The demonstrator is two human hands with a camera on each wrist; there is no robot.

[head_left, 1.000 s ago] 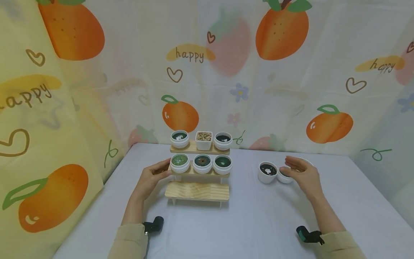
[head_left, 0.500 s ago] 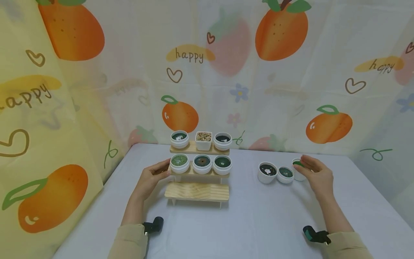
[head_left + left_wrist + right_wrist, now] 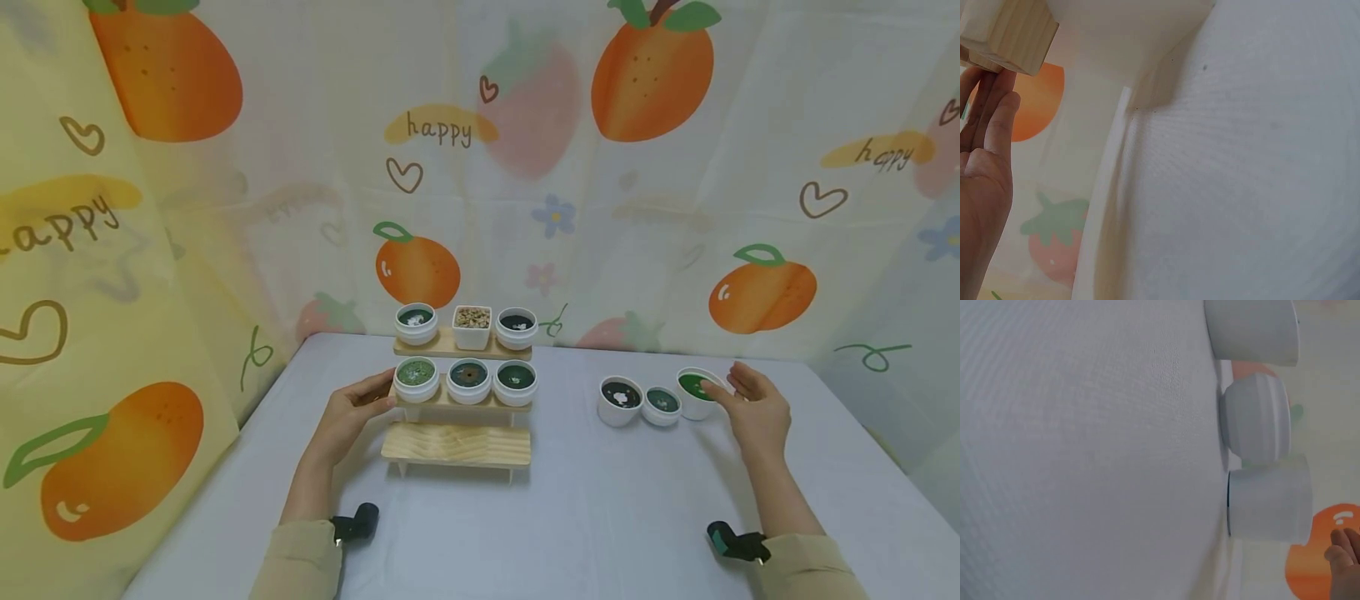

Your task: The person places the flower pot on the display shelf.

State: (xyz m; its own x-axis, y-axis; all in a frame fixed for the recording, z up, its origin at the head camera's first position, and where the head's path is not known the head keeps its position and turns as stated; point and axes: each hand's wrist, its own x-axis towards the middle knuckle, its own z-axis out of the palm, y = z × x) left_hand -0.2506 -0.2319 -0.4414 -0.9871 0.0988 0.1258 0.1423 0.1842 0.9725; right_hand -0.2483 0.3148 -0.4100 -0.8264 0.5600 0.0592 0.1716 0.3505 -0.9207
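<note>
In the head view my left hand (image 3: 347, 415) touches the left end of the middle board (image 3: 465, 405) of a stepped wooden stand. Its fingers are fairly straight, as the left wrist view shows beside the board end (image 3: 1029, 44). My right hand (image 3: 757, 408) hovers at the right of a white cup of bright green filling (image 3: 693, 393), thumb near its rim; it holds nothing. In the right wrist view the fingertips (image 3: 1342, 547) stand apart from the nearest cup (image 3: 1269, 500). Left of the green cup stand a small dark-green-filled bowl (image 3: 662, 406) and a white cup with dark filling (image 3: 620, 402).
The top board (image 3: 442, 342) bears two round bowls and a square cup of grainy bits (image 3: 472, 325). On the middle tier sit three round bowls, one light green (image 3: 416, 377). The bottom board (image 3: 457, 443) is bare wood. A printed curtain (image 3: 637, 208) hangs behind the white table (image 3: 600, 517).
My right hand has moved to the right, past the small bowl and the green cup, which now show in full. The left hand and the stand have stayed in place.
</note>
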